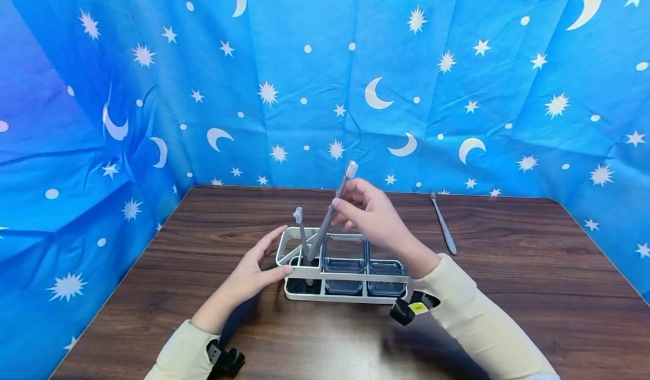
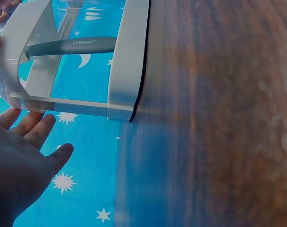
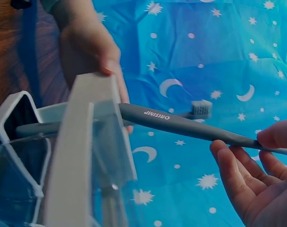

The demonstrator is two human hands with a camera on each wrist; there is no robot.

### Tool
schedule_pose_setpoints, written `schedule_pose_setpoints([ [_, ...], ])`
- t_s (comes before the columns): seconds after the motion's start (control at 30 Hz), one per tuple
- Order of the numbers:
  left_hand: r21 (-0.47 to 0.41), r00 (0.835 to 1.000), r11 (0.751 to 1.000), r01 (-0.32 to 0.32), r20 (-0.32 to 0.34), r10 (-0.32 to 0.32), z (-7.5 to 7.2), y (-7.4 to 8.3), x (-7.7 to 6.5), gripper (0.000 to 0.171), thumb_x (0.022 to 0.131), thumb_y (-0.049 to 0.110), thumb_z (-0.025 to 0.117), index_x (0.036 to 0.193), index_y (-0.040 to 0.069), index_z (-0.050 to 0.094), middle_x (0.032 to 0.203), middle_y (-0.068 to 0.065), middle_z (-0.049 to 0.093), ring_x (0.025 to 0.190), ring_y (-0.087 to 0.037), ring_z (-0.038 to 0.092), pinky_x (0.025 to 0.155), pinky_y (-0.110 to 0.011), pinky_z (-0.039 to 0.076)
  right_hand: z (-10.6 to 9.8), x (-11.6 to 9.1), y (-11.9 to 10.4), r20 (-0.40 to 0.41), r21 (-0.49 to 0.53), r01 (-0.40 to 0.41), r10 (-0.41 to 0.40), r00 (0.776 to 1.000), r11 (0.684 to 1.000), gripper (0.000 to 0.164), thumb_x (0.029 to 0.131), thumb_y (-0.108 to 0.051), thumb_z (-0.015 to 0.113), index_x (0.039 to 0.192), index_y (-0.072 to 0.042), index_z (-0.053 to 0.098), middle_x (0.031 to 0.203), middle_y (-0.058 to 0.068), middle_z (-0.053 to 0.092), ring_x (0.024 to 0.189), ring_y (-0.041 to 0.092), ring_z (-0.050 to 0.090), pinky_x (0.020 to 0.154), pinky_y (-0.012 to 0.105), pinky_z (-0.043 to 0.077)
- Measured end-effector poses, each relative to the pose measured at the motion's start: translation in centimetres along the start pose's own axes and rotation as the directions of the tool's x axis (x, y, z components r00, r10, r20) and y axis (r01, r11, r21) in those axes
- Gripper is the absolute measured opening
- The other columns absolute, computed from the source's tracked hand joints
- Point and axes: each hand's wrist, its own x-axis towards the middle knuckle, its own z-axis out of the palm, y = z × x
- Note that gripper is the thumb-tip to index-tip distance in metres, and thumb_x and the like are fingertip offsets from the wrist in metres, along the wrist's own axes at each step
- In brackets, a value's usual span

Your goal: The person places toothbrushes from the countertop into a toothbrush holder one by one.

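A white toothbrush holder [image 1: 350, 275] stands on the table. My left hand [image 1: 254, 273] holds its left end, thumb at the front rim and fingers at the back; in the left wrist view, fingertips [image 2: 39, 124] touch the rim. My right hand [image 1: 376, 216] pinches a grey toothbrush [image 3: 172, 125] along its upper handle, bristles up. The brush leans to the right, its lower end inside the holder's left part. Beside it, a second grey toothbrush [image 1: 302, 230] stands in the holder, bristles up.
Two clear cups [image 1: 387, 270] sit in the holder's middle and right compartments. A third grey toothbrush [image 1: 444, 225] lies on the dark wooden table [image 1: 528, 267] to the right. A blue cloth [image 1: 325, 75] with moons and stars hangs behind the table.
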Motion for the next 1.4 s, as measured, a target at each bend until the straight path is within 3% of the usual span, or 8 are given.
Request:
schedule_pose_setpoints([
  [0.53, -0.01, 1.0, 1.0, 0.008, -0.001, -0.008, -0.1, 0.2, 0.0, 0.071, 0.088, 0.012, 0.067, 0.15, 0.01, 0.031, 0.146, -0.019, 0.042, 0.135, -0.039, 0.039, 0.106, -0.066, 0.026, 2.2, -0.7, 1.6, 0.056, -0.14, -0.013, 0.021, 0.998, 0.99, 0.012, 0.097, -0.012, 0.057, 0.103, -0.002, 0.058, 0.09, 0.01, 0.068, 0.08, 0.027, 0.069, 0.07, 0.04, 0.058],
  [1.03, -0.021, 1.0, 1.0, -0.001, -0.005, 0.0, 0.0, 0.2, 0.0, 0.072, 0.088, 0.011, 0.067, 0.15, 0.01, 0.031, 0.144, -0.02, 0.045, 0.133, -0.039, 0.041, 0.105, -0.065, 0.028, 3.2, -0.8, 2.8, 0.084, -0.15, -0.065, 0.078, 0.993, 0.987, 0.007, 0.093, -0.008, 0.06, 0.099, -0.004, 0.057, 0.085, 0.007, 0.064, 0.073, 0.015, 0.068, 0.068, 0.039, 0.058],
  [1.17, -0.016, 1.0, 1.0, 0.004, -0.007, -0.004, 0.0, 0.2, 0.0, 0.072, 0.088, 0.01, 0.067, 0.15, 0.01, 0.031, 0.145, -0.019, 0.044, 0.134, -0.039, 0.039, 0.106, -0.065, 0.027, 3.2, -0.8, 2.8, 0.096, -0.171, -0.057, 0.074, 0.993, 0.984, 0.008, 0.093, -0.009, 0.061, 0.098, -0.005, 0.059, 0.085, 0.007, 0.065, 0.073, 0.016, 0.067, 0.066, 0.035, 0.058],
  [1.4, -0.02, 1.0, 1.0, 0.012, -0.005, -0.012, -0.1, 0.4, 0.1, 0.072, 0.088, 0.011, 0.067, 0.15, 0.009, 0.031, 0.147, -0.019, 0.041, 0.135, -0.039, 0.038, 0.107, -0.064, 0.026, 3.3, -0.8, 2.9, 0.097, -0.3, -0.001, 0.031, 0.995, 0.954, 0.006, 0.091, -0.013, 0.063, 0.094, -0.009, 0.062, 0.083, 0.0, 0.066, 0.071, 0.012, 0.056, 0.061, 0.025, 0.048],
])
